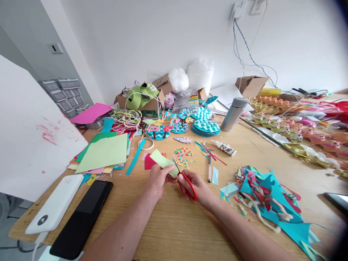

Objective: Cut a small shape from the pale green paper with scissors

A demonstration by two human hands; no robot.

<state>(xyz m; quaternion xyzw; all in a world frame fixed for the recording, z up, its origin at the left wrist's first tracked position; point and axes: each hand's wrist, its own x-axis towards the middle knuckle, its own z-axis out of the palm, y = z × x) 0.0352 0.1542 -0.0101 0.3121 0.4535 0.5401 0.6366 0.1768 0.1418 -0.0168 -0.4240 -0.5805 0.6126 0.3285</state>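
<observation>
two hands meet at lower centre of the frame; the left hand pinches a green paper strip, the right hand closes on red scissors; blades sit near the left fingertips, so a nick seems possible; the floppy strip could twist the cut crooked.

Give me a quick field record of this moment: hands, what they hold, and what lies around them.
left hand: pinches a light green paper piece
right hand: grips red-handled scissors, blades at the paper's edge
surface: wooden table
near left: black phone, white power bank, stack of coloured paper sheets
ahead: confetti bits, glue bottle, metal flask
near right: heap of teal paper scraps
</observation>
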